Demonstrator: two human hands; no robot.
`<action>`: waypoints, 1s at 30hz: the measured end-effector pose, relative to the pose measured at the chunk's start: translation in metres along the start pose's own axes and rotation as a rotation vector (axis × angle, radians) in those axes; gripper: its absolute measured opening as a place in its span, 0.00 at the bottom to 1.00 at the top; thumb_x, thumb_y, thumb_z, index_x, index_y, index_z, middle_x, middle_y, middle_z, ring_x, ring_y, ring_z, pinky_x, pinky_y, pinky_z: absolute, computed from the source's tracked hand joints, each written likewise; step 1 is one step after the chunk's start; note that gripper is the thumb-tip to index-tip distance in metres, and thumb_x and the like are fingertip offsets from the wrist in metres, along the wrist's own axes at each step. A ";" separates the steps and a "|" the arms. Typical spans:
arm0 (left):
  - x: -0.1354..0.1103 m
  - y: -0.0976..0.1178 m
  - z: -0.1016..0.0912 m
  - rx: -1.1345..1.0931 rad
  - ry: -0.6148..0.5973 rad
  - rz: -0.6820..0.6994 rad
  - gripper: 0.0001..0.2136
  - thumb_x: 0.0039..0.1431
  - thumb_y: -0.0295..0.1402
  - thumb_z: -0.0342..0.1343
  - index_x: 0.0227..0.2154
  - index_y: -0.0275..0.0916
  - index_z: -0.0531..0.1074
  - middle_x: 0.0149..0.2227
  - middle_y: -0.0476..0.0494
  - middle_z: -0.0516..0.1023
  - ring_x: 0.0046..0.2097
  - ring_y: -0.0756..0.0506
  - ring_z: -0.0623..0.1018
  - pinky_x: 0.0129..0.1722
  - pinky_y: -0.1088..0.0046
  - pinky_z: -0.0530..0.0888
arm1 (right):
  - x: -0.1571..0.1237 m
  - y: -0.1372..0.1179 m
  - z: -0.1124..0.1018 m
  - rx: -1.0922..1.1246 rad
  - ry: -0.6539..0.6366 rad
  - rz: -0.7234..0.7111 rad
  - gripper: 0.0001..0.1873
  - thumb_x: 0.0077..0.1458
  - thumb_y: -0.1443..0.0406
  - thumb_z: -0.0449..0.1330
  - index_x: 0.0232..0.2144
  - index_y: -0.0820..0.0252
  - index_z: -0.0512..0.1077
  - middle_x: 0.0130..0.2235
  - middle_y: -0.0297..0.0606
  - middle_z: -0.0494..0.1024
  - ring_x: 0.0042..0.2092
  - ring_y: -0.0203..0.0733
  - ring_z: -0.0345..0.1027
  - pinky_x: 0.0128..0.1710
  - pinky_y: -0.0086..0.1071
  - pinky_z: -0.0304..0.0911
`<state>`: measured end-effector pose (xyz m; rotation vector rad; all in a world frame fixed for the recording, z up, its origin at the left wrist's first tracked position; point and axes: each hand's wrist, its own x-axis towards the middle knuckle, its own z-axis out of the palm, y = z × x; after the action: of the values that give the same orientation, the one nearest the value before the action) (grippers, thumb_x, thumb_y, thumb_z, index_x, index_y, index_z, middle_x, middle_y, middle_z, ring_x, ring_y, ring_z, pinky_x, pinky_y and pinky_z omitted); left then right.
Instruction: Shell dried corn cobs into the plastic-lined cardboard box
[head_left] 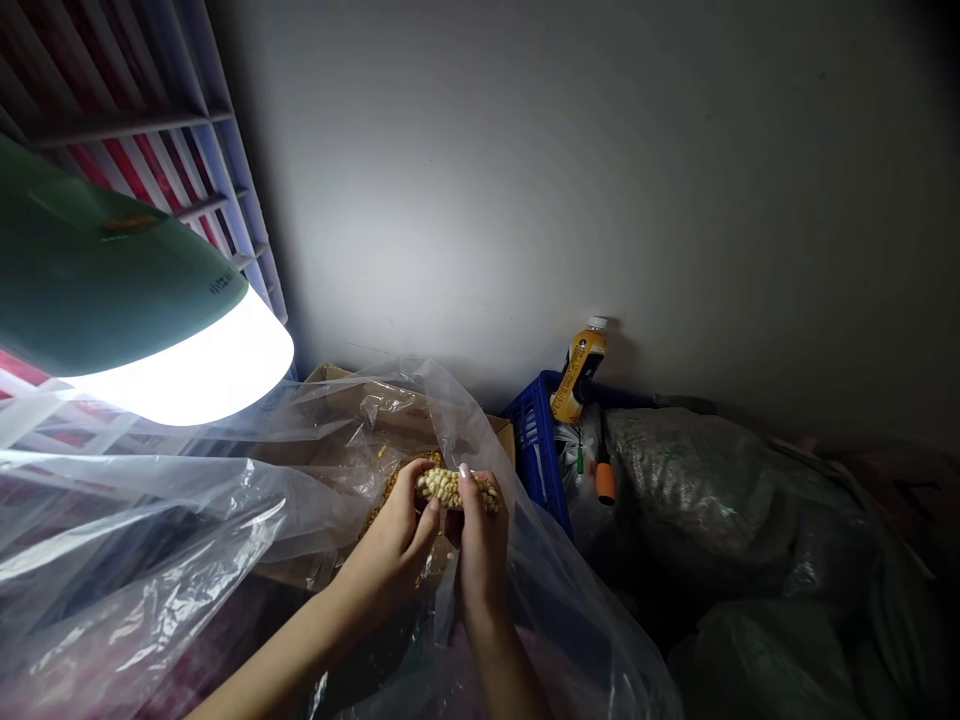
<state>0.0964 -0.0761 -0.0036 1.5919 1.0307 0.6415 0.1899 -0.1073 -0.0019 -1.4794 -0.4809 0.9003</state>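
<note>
Both hands hold a pale ear of corn (442, 487) sideways, over a cardboard box (330, 377) lined with clear plastic. Wrapped around the ear's left end is my left hand (400, 520). On the other end my right hand (480, 535) has its fingers closed, the thumb lying across the kernels. Loose yellow-brown kernels (386, 500) lie in the box below, partly hidden by my hands. The clear plastic sheet (300, 510) spreads out over the box edges and toward me on both sides.
A lit green lamp (120, 270) hangs close at the left, before a slatted plastic crate (217, 130). Right of the box, a blue basket (536, 440) holds a yellow bottle (580, 375) and an orange-handled tool (604, 482). Full sacks (705, 490) lie farther right. A wall (562, 180) stands behind.
</note>
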 end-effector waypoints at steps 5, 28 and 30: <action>0.002 0.003 -0.003 0.013 -0.064 -0.035 0.17 0.56 0.38 0.43 0.47 0.38 0.56 0.35 0.43 0.72 0.37 0.43 0.73 0.39 0.64 0.68 | 0.001 -0.003 0.000 0.068 0.011 0.045 0.14 0.48 0.56 0.56 0.24 0.60 0.61 0.21 0.29 0.63 0.22 0.31 0.56 0.20 0.24 0.55; -0.004 0.010 -0.005 -0.237 -0.056 -0.001 0.20 0.59 0.44 0.38 0.46 0.35 0.64 0.20 0.52 0.64 0.23 0.50 0.64 0.25 0.75 0.62 | -0.002 -0.003 0.000 0.316 0.055 0.067 0.12 0.45 0.58 0.57 0.24 0.59 0.60 0.22 0.27 0.61 0.22 0.30 0.56 0.19 0.22 0.51; -0.004 0.010 -0.005 -0.272 -0.055 -0.001 0.20 0.59 0.43 0.38 0.46 0.35 0.64 0.21 0.51 0.65 0.24 0.50 0.65 0.26 0.75 0.63 | -0.003 -0.004 0.000 0.316 0.060 0.077 0.12 0.45 0.57 0.56 0.23 0.59 0.59 0.22 0.27 0.62 0.22 0.30 0.56 0.19 0.22 0.51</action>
<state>0.0930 -0.0776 0.0082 1.3630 0.8637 0.7014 0.1893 -0.1088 0.0022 -1.2377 -0.2261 0.9423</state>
